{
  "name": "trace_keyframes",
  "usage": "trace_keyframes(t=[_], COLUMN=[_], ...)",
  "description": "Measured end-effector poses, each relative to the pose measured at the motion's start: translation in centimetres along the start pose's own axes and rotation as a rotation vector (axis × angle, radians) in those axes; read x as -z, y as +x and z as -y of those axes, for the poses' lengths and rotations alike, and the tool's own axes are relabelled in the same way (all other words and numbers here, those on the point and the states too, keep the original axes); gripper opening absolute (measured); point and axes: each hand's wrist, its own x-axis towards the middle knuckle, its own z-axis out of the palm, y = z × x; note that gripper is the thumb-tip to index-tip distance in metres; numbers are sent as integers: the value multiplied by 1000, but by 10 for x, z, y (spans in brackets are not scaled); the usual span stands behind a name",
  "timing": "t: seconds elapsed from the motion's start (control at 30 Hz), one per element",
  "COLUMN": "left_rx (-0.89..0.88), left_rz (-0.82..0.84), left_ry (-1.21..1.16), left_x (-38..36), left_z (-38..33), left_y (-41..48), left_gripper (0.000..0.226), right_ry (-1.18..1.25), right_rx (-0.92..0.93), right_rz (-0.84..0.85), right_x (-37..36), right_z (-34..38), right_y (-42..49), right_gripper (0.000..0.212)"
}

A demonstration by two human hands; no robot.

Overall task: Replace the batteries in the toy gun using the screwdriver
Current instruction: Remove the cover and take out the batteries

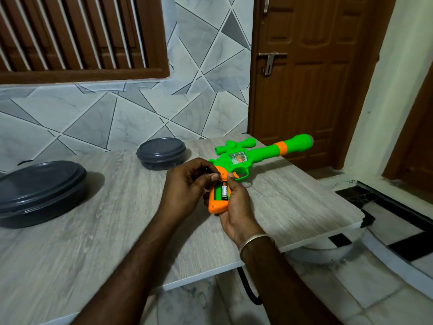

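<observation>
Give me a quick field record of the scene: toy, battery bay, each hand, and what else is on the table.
toy gun: green body, orange grip, lying on the table, barrel pointing away to the right
battery compartment: open, cover off, one battery seated
left hand: at the grip's top, pinching a small dark item, identity unclear
right hand: cradling the grip from below
screwdriver: not visible
other items: two lidded grey containers
</observation>
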Motion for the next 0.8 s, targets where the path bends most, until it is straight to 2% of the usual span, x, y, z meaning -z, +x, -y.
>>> trace_keyframes(t=[0.2, 0.43, 0.8], left_rx=[203, 354, 162], left_rz=[-7, 41, -127], left_ry=[-232, -328, -268], left_x=[7, 14, -3], left_z=[-4, -4, 7], left_y=[17, 27, 8], left_gripper=[6, 7, 4], right_ry=[-98, -148, -65], right_rx=[28, 20, 1], right_rz=[23, 45, 25], right_x=[1, 1, 3], right_z=[-4, -4, 0], right_y=[4, 5, 3], right_gripper=[45, 44, 41])
